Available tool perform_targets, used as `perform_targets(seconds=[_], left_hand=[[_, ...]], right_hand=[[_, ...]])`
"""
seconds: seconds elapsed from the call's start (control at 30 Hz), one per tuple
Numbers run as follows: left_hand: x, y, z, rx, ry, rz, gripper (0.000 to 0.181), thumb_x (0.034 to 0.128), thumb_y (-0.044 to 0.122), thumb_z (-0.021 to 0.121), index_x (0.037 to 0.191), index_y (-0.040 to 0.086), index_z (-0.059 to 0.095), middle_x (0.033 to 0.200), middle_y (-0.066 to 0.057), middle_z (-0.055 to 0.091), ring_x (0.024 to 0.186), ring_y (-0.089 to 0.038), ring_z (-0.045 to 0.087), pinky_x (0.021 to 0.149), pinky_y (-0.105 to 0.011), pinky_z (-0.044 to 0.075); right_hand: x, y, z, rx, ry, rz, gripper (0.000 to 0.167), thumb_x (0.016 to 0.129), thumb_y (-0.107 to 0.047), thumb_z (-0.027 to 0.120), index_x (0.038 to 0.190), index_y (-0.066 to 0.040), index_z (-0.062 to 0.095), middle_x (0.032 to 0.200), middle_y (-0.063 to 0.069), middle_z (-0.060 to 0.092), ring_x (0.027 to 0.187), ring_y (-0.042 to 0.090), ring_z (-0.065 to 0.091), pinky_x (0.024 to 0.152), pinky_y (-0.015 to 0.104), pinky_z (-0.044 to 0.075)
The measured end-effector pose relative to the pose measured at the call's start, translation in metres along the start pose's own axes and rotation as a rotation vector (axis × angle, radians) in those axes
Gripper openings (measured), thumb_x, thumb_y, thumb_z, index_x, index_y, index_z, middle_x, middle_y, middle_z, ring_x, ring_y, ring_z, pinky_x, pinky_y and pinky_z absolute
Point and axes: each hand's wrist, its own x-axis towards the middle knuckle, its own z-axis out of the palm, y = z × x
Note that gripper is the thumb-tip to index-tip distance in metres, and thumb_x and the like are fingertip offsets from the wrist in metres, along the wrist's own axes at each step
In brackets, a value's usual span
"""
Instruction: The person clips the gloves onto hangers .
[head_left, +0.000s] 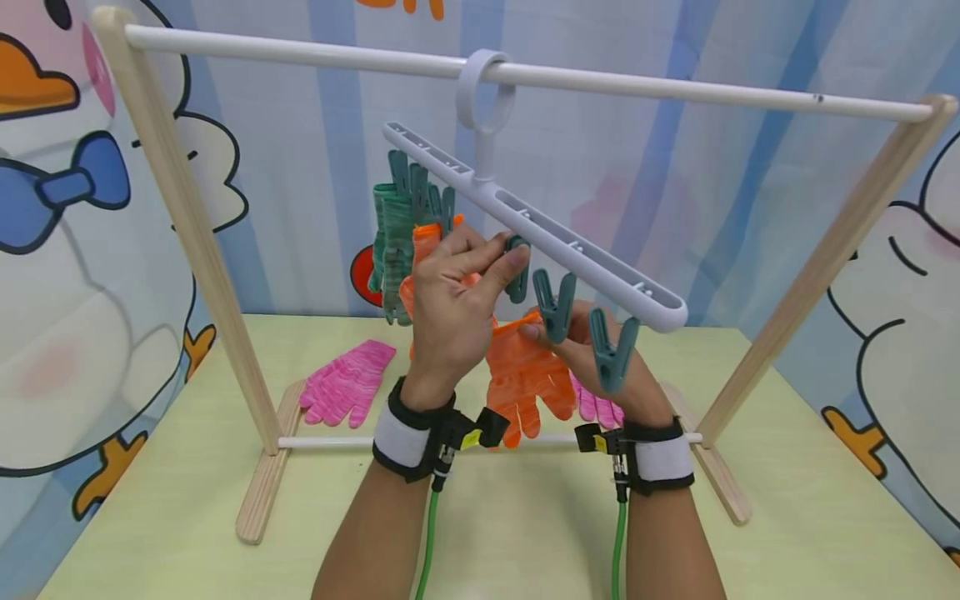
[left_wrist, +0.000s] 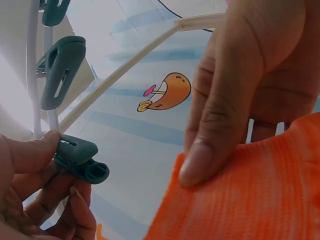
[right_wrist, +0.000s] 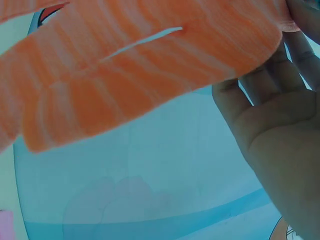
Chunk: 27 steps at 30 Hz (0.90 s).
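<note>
In the head view the left hand point(head_left: 457, 308) pinches a green clothespin point(head_left: 517, 271) hanging under the white hanger bar point(head_left: 570, 246). The left wrist view shows thumb and fingers round that clothespin point(left_wrist: 77, 150), with the left hand point(left_wrist: 45, 185) at the lower left. The right hand point(head_left: 615, 367) pinches the cuff of an orange glove point(head_left: 525, 375), which hangs fingers down below the bar. In the right wrist view the orange glove point(right_wrist: 140, 75) stretches from the right hand point(right_wrist: 280, 110). Two more clothespins point(head_left: 555, 307) hang at the bar's near end.
Green gloves point(head_left: 393, 242) and another orange glove point(head_left: 426, 242) hang from clothespins at the bar's far end. Pink gloves point(head_left: 348, 383) lie on the table point(head_left: 525, 533) behind the rack's lower rod. Wooden posts point(head_left: 825, 267) stand on both sides, with a white top rod point(head_left: 675, 87).
</note>
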Motion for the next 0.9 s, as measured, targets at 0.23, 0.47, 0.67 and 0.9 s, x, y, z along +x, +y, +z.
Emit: perform_targets(seconds=[0.23, 0.47, 0.67, 0.9], left_hand=[[0.001, -0.001, -0.001, -0.013, -0.005, 0.000, 0.022, 0.0940, 0.005, 0.071, 0.112, -0.009, 0.074, 0.076, -0.011, 0.045, 0.072, -0.018, 0.045, 0.065, -0.027, 0.034], [0.001, -0.001, 0.000, -0.016, -0.009, -0.015, 0.022, 0.0942, 0.004, 0.071, 0.112, -0.008, 0.074, 0.077, -0.012, 0.046, 0.074, -0.018, 0.046, 0.066, -0.027, 0.037], [0.001, 0.000, -0.001, 0.001, -0.011, -0.020, 0.022, 0.0949, 0.005, 0.070, 0.112, -0.009, 0.074, 0.078, -0.012, 0.047, 0.075, -0.019, 0.047, 0.066, -0.027, 0.036], [0.000, 0.000, -0.001, -0.005, -0.015, -0.031, 0.022, 0.0945, 0.005, 0.071, 0.112, -0.008, 0.074, 0.078, -0.011, 0.046, 0.076, -0.019, 0.046, 0.065, -0.027, 0.035]], right_hand=[[-0.001, -0.014, 0.005, -0.036, 0.131, -0.096, 0.020, 0.100, -0.026, 0.067, 0.092, -0.008, 0.061, 0.073, 0.007, 0.050, 0.070, 0.024, 0.054, 0.068, 0.033, 0.046], [0.001, -0.015, 0.007, -0.032, 0.259, -0.193, 0.014, 0.101, -0.021, 0.065, 0.092, -0.010, 0.064, 0.074, 0.003, 0.052, 0.070, 0.021, 0.054, 0.070, 0.032, 0.046], [0.004, -0.014, 0.009, 0.024, 0.281, -0.223, 0.020, 0.101, -0.016, 0.064, 0.085, -0.007, 0.060, 0.069, 0.003, 0.047, 0.066, 0.019, 0.049, 0.067, 0.031, 0.043], [0.006, -0.019, 0.018, 0.182, 0.326, -0.307, 0.020, 0.101, -0.015, 0.064, 0.098, 0.004, 0.065, 0.074, -0.003, 0.053, 0.066, 0.016, 0.052, 0.067, 0.030, 0.043]])
